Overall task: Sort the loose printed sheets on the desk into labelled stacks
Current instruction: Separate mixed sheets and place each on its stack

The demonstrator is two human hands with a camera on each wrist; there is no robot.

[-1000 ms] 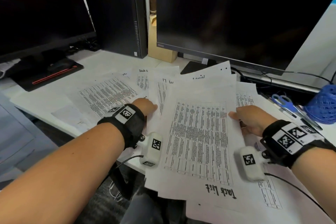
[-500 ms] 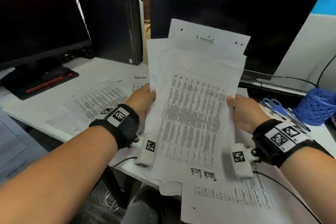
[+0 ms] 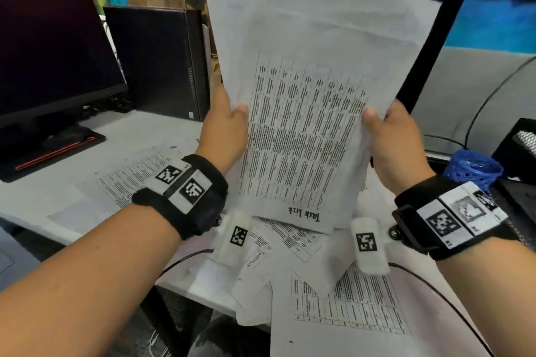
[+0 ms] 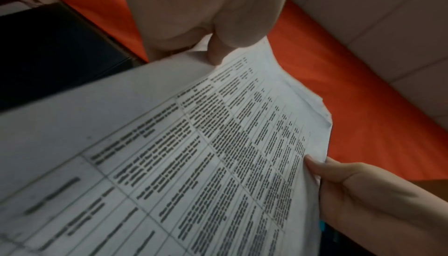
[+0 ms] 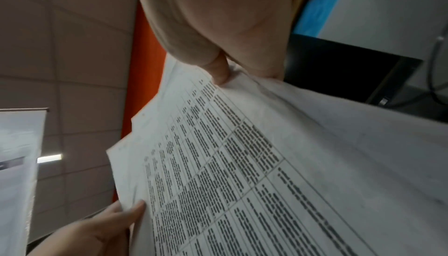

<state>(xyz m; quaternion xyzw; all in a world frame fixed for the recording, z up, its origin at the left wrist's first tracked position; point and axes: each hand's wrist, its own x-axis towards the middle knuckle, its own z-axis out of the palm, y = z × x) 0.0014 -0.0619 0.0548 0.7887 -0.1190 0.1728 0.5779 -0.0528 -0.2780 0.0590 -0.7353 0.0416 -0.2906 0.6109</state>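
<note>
A bundle of printed sheets (image 3: pixel 307 130) stands upright in front of me, lifted off the desk. Its front sheet carries a dense table and the upside-down heading "Task list". My left hand (image 3: pixel 224 124) pinches the bundle's left edge, thumb on the front. My right hand (image 3: pixel 388 136) pinches the right edge the same way. In the left wrist view the thumb presses the sheets (image 4: pixel 194 154) and the right hand (image 4: pixel 351 187) shows across the page. The right wrist view shows the sheets (image 5: pixel 242 173) and the left hand (image 5: pixel 104 227). More loose sheets (image 3: pixel 342 298) lie on the desk below.
A white desk (image 3: pixel 150 136) holds a printed sheet (image 3: pixel 130 174) at the left. A dark monitor (image 3: pixel 52 52) on a black stand and a black computer case (image 3: pixel 156 61) stand behind. At the right a blue mesh holder (image 3: pixel 472 168) sits by black equipment and cables.
Both hands have raised the bundle from lying flat on the desk to upright and high in front of me. The sheets under it stay on the desk.
</note>
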